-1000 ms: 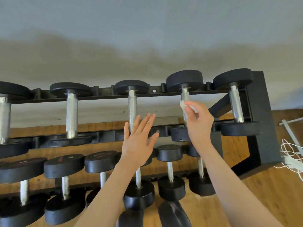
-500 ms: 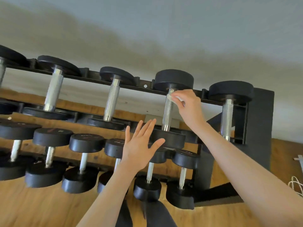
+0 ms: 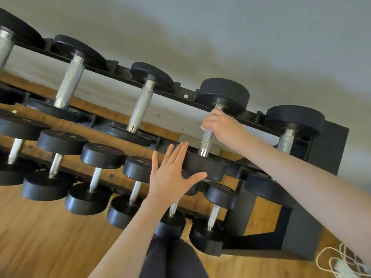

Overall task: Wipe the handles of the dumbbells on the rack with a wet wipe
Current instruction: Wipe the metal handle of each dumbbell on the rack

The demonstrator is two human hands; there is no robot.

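Top tier of the dumbbell rack (image 3: pixel 181 96), far out past the left fingertips: two dumbbells with bare knurled steel handles, the first (image 3: pixel 69 84), the second (image 3: pixel 141 106). Lower tier, off to the thumbless side of the left hand: a row of smaller dumbbells (image 3: pixel 94 178) on pale handles.

Left hand (image 3: pixel 171 178) was flat, back toward the viewer, fingers straight and spread wide, holding nothing. Its fingertips lay in front of the near head of the fourth top-tier dumbbell (image 3: pixel 207 140); contact could not be told.

Right hand (image 3: pixel 221 127) was curled round the upper part of that dumbbell's handle, just under the far head. A white edge of the wet wipe (image 3: pixel 202 127) showed at the fingers, pressed between them and the steel. Knurled handle ran bare below the fist.

Beyond the right knuckles: the end dumbbell (image 3: pixel 286 140), well apart. Under the right forearm, white cord (image 3: pixel 329 259) on the wooden floor (image 3: pixel 40 237).
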